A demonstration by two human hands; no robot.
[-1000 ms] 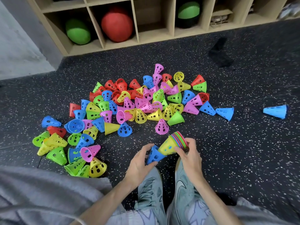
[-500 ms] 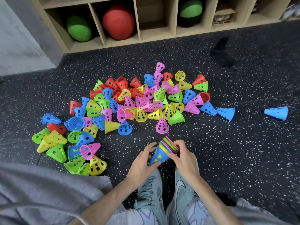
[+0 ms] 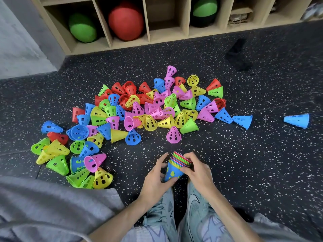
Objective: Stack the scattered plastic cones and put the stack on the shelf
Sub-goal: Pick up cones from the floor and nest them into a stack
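Observation:
A stack of nested cones (image 3: 176,165), blue on the outside with many coloured rims showing, is held low over the floor in front of my shoes. My left hand (image 3: 155,179) grips its narrow blue end. My right hand (image 3: 197,170) grips the rims at the wide end. A big scatter of perforated cones (image 3: 139,110) in red, blue, green, yellow and pink lies on the floor beyond. A pink cone (image 3: 173,135) stands nearest the stack. Two blue cones (image 3: 243,121) (image 3: 297,120) lie apart at the right. The wooden shelf (image 3: 167,34) runs along the back.
The shelf's cubbies hold a green ball (image 3: 83,28), a red ball (image 3: 125,20) and a green-and-black ball (image 3: 204,11). A black cloth (image 3: 238,55) lies on the speckled rubber floor at the back right. My shoes (image 3: 195,206) are right under the hands.
A blue cone held by my left hand has been slid over the narrow end of the stack, covering the yellow one. Both hands now hold the stack together.

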